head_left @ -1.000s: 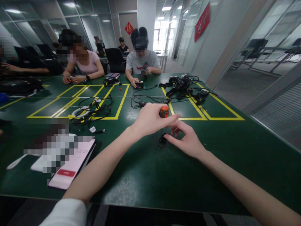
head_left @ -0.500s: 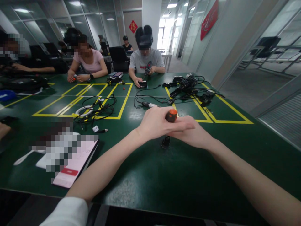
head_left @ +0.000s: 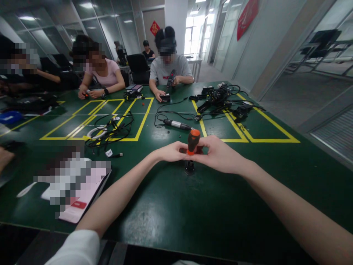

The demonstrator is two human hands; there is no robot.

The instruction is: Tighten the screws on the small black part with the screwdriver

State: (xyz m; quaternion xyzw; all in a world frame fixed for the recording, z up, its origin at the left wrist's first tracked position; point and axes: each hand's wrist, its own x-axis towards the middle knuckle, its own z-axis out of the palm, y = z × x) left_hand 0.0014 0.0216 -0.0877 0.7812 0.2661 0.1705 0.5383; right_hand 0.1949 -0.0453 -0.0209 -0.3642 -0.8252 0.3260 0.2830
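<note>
Indoors, glass walls (head_left: 96, 35), yellow-taped green table (head_left: 154, 206), right hand (head_left: 220, 155) gripping a screwdriver (head_left: 193, 137), left hand (head_left: 173, 151) (apparently) pinching it

Looks like smooth plastic on the screwdriver handle (head_left: 193, 137), and dark plastic on the small round part (head_left: 189, 169) beneath. Shines across the smooth, glossy tabletop (head_left: 149, 217) in pale, blurred reflections. Seems metallic, with a satin finish, on the electric screwdriver's barrel (head_left: 176, 124); rubbery on the cables (head_left: 217, 99); papery on the tag (head_left: 109, 152); matt cloth on the sleeve (head_left: 78, 244).
</note>
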